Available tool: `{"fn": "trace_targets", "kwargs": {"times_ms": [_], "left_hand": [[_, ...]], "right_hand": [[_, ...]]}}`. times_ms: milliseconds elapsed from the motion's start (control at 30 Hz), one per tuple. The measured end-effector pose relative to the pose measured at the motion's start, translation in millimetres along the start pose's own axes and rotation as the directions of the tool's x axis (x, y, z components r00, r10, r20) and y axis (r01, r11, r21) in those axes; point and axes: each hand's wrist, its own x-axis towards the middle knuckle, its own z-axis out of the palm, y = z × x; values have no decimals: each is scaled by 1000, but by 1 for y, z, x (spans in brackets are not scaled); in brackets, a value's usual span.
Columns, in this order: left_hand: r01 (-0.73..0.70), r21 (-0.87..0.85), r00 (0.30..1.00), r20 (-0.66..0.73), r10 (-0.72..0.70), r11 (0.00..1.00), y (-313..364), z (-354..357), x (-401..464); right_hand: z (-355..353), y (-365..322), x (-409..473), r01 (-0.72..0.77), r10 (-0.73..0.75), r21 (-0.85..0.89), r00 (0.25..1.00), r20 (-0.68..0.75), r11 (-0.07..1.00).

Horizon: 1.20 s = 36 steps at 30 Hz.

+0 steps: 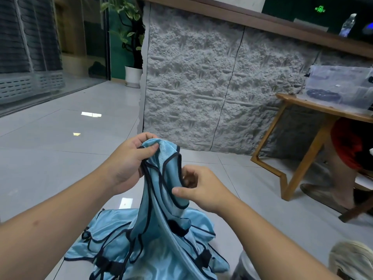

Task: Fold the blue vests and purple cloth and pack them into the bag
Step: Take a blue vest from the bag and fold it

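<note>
Item: blue vest (161, 178), lifted, long axis near vertical, lower part trailing onto the vest heap (141, 249) on the floor (50, 158). We pinched its upper strap in our left hand (129, 158); our right hand (199, 186), lower and right, pinched a trimmed edge. Purple cloth and bag: not identifiable in view.

Wooden table (314, 107) stands right of vests (141, 245), before stone wall (201, 77).
</note>
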Motion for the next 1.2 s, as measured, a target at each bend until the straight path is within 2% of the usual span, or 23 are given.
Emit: {"fn": "trace_targets", "kwargs": {"times_ms": [100,233,333,400,500,633,733,800,867,933,1067,1200], "left_hand": [[-15,-25,1000,3,15,1000,3,-4,2],[-18,13,1000,-7,18,1000,7,-8,3],[-10,42,1000,-21,10,999,4,-8,2],[-12,55,999,-33,14,998,2,-6,3],[-23,31,998,-49,25,999,3,-4,3],[-32,15,998,-51,33,999,7,-5,5],[-23,31,999,-38,24,999,5,-4,6],[-13,40,999,-36,15,999,3,-4,5],[-10,67,999,-42,13,998,0,-5,5],[-20,114,997,-77,29,993,-2,-8,7],[-67,245,974,-196,117,967,1,-17,15],[-109,355,958,-212,193,929,12,-23,24]], "right_hand": [[3,7,-2,-1,32,-249,992,121,969],[4,18,-4,38,61,-500,982,180,865],[3,19,-2,57,58,-676,988,147,735],[3,21,-3,69,-12,-743,997,81,666],[5,31,-4,101,-178,-741,984,-25,664],[10,52,-5,28,61,-650,992,114,759],[18,56,-4,-33,166,-585,971,175,810],[22,54,-2,-42,202,-623,961,188,781],[22,51,-1,-32,248,-715,948,200,698],[17,48,0,-44,279,-740,940,197,671],[-10,33,6,-59,262,-723,950,171,689],[-49,2,7,-184,241,-536,970,38,824]]}}
